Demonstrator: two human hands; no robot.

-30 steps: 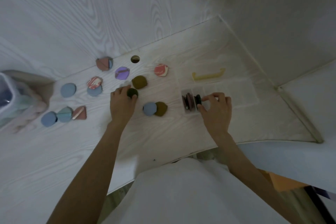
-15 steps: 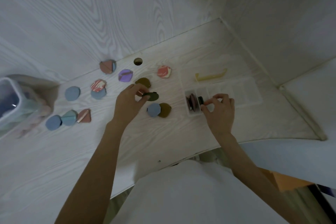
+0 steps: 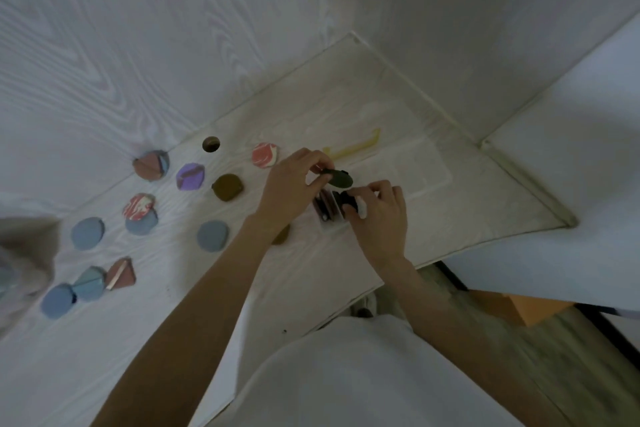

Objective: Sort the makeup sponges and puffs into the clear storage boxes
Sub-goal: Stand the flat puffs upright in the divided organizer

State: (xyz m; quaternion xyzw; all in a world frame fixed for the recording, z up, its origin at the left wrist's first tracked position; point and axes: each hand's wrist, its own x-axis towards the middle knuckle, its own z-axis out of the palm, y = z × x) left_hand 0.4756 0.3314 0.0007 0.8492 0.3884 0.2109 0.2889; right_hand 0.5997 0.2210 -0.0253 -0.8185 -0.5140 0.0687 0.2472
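My left hand (image 3: 289, 185) pinches a dark green round puff (image 3: 341, 179) and holds it just above the left end of the clear compartment box (image 3: 429, 180). My right hand (image 3: 377, 215) is at that same end, its fingers curled on the dark puffs (image 3: 346, 203) standing on edge in the first compartment. More puffs stand beside them (image 3: 323, 206). Loose puffs lie on the table to the left: an olive one (image 3: 227, 187), a purple one (image 3: 190, 176), a red marbled one (image 3: 265, 155), a blue one (image 3: 213, 236).
Further left lie several blue, teal and pink puffs (image 3: 87, 233). A yellow handle (image 3: 351, 149) lies behind the box. A round cable hole (image 3: 211, 144) is in the table near the wall. A blurred clear container (image 3: 14, 274) stands at the left edge.
My left hand lifted the dark green puff off the table and carried it right, up to the box. My right hand stayed at the first compartment.
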